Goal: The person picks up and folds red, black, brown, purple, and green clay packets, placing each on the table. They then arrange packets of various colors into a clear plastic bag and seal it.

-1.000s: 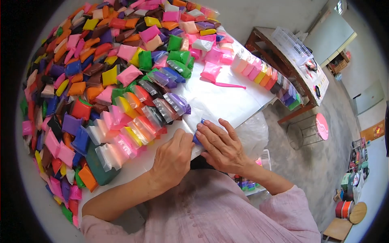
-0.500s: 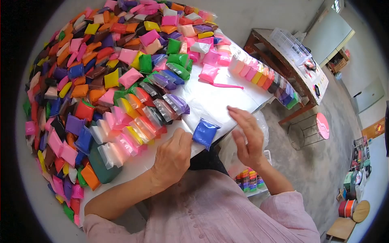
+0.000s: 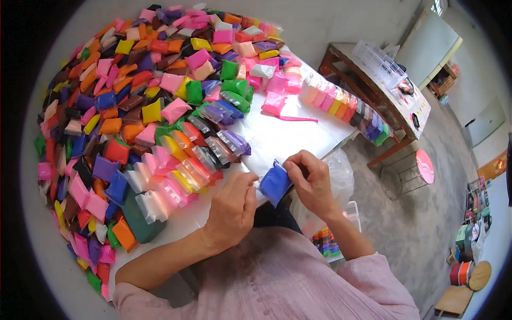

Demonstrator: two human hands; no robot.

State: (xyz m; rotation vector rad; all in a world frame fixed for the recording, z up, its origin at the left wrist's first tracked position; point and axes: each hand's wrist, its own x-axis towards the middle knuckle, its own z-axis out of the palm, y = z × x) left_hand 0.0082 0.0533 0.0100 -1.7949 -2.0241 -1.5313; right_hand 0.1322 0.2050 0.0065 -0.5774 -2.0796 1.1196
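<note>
A small blue packet (image 3: 275, 184) in clear plastic, perhaps of soft clay, is tilted up at the front edge of the white table. My right hand (image 3: 312, 184) pinches its upper right corner between thumb and fingertips. My left hand (image 3: 230, 207) is just left of the packet, fingers loosely bent and thumb apart, with nothing visible in it. Overlapping rows of clear-topped packets (image 3: 184, 178) in pink, yellow, red and black lie beyond my left hand. Farther back on the white sheet (image 3: 266, 136) rests a pink stick-like tool (image 3: 298, 119) beside a pink packet (image 3: 273, 103).
A large heap of coloured packets (image 3: 122, 122) covers the table's left side. Another packet row (image 3: 341, 106) lines the far right edge. Below stands a white basket (image 3: 352, 213) with coloured packets. A pink-topped stool (image 3: 424, 166) and wooden table (image 3: 368, 85) stand to the right.
My right hand, open and apart from the packet before, has come in left and taken its corner. The blue packet has tilted up. My left hand's fingers have loosened.
</note>
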